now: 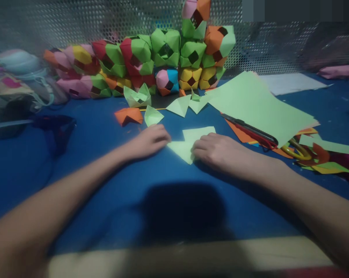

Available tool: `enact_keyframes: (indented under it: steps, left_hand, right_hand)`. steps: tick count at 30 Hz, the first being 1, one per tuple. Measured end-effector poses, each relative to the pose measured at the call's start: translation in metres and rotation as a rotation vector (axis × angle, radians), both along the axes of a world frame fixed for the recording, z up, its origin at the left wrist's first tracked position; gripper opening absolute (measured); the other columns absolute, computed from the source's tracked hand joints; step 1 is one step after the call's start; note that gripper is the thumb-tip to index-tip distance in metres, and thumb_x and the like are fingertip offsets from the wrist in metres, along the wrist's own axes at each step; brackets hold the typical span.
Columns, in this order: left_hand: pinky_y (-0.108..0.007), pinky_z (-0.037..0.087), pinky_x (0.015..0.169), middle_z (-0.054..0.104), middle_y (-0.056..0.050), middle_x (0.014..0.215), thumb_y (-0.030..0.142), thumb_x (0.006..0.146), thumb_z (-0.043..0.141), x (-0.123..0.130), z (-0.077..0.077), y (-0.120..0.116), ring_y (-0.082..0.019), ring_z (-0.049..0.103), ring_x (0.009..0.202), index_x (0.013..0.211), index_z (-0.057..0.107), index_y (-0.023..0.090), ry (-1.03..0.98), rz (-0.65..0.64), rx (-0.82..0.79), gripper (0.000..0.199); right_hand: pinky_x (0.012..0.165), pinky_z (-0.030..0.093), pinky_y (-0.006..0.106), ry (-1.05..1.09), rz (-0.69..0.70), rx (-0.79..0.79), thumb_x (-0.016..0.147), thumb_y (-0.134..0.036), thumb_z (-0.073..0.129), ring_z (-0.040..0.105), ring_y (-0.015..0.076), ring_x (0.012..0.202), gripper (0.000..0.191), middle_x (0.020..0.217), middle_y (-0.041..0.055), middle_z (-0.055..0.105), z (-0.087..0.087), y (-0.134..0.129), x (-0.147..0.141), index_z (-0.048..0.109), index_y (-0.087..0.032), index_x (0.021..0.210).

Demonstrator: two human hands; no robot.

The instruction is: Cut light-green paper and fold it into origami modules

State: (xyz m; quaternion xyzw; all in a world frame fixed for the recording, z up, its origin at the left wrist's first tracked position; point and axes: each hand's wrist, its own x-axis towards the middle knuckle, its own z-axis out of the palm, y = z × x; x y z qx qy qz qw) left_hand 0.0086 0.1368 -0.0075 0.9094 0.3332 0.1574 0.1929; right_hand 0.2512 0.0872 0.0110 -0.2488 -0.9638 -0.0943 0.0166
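A partly folded piece of light green paper (181,148) lies on the blue tabletop between my hands. My left hand (152,141) has its fingers curled and pinched at the paper's left corner. On the other side, my right hand (216,152) is closed over the right part, hiding some of its edge. Just beyond my left hand are a small folded light green piece (153,116) and a folded orange piece (128,116). Farther back sit a light green folded paper unit (138,95) and more folded pale green pieces (179,105).
Several colourful folded-paper balls (165,44) are stacked along a perforated metal panel (110,19). To the right lie a stack of light green sheets (258,104), a black and red cutter (251,129), yellow-handled scissors (297,152) and paper scraps (331,166). A dark blue object (54,125) lies left.
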Motion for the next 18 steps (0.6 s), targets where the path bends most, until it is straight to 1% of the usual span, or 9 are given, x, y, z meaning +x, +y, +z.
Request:
enact_keyframes:
  steps: [3,6,8,10,12,14,16,18]
  left_hand:
    - [-0.034,0.042,0.082,0.058,-0.006,0.087,0.027,0.089,0.046,0.002,0.0,-0.003,-0.019,0.052,0.088,0.087,0.063,0.016,-0.013,0.022,0.008,0.02]
    - [-0.037,0.042,0.087,0.061,-0.007,0.094,0.03,0.089,0.048,0.005,0.003,-0.008,-0.02,0.053,0.094,0.095,0.064,0.017,-0.07,0.033,0.002,0.021]
    - [-0.038,0.042,0.09,0.063,-0.008,0.1,0.032,0.088,0.049,0.008,0.006,-0.013,-0.02,0.054,0.098,0.101,0.063,0.017,-0.12,0.051,-0.054,0.024]
    - [-0.037,0.044,0.089,0.064,-0.007,0.106,0.037,0.086,0.053,0.009,0.011,-0.017,-0.02,0.056,0.1,0.106,0.062,0.018,-0.166,0.084,-0.154,0.029]
    - [-0.034,0.045,0.087,0.064,-0.006,0.108,0.041,0.083,0.057,0.008,0.013,-0.019,-0.02,0.057,0.099,0.109,0.061,0.019,-0.206,0.118,-0.22,0.035]
    - [-0.032,0.046,0.084,0.065,-0.005,0.103,0.04,0.082,0.059,0.006,0.013,-0.018,-0.018,0.059,0.094,0.104,0.063,0.018,-0.233,0.137,-0.223,0.032]
    - [-0.029,0.046,0.079,0.066,-0.004,0.093,0.035,0.083,0.057,0.005,0.01,-0.016,-0.016,0.059,0.086,0.093,0.065,0.016,-0.236,0.147,-0.201,0.023]
    - [-0.027,0.045,0.074,0.065,-0.003,0.086,0.031,0.085,0.055,0.003,0.006,-0.014,-0.014,0.058,0.079,0.086,0.064,0.016,-0.224,0.139,-0.189,0.018]
  right_hand:
    - [0.065,0.032,0.03,0.041,-0.005,0.017,0.09,-0.01,0.045,0.05,0.0173,0.07,0.02,0.077,0.0079,0.061,0.0,0.0,-0.001,0.061,-0.013,0.079]
    - [0.065,0.034,0.03,0.139,-0.032,0.042,0.09,-0.01,0.041,0.052,0.0181,0.071,0.022,0.079,0.0098,0.063,-0.002,0.001,-0.001,0.061,-0.012,0.083]
    - [0.063,0.036,0.03,0.264,-0.07,0.062,0.09,-0.01,0.038,0.055,0.0186,0.071,0.024,0.079,0.0102,0.064,-0.003,0.002,-0.001,0.061,-0.012,0.087]
    - [0.061,0.039,0.029,0.431,-0.117,0.058,0.091,-0.013,0.037,0.056,0.018,0.069,0.024,0.079,0.0098,0.066,-0.003,0.002,-0.001,0.061,-0.012,0.09]
    - [0.059,0.041,0.027,0.613,-0.16,0.011,0.091,-0.015,0.039,0.058,0.016,0.069,0.022,0.082,0.0091,0.067,-0.002,0.001,-0.002,0.061,-0.013,0.09]
    - [0.059,0.043,0.024,0.76,-0.202,-0.072,0.089,-0.014,0.043,0.058,0.0137,0.067,0.018,0.081,0.0072,0.068,0.0,0.0,-0.004,0.061,-0.014,0.087]
    - [0.057,0.043,0.023,0.837,-0.249,-0.176,0.086,-0.013,0.047,0.058,0.0125,0.063,0.015,0.076,0.0047,0.067,0.0,-0.001,-0.007,0.061,-0.015,0.085]
    - [0.056,0.043,0.023,0.86,-0.292,-0.284,0.084,-0.015,0.05,0.057,0.0125,0.062,0.012,0.074,0.0036,0.066,-0.004,0.0,-0.009,0.061,-0.015,0.085]
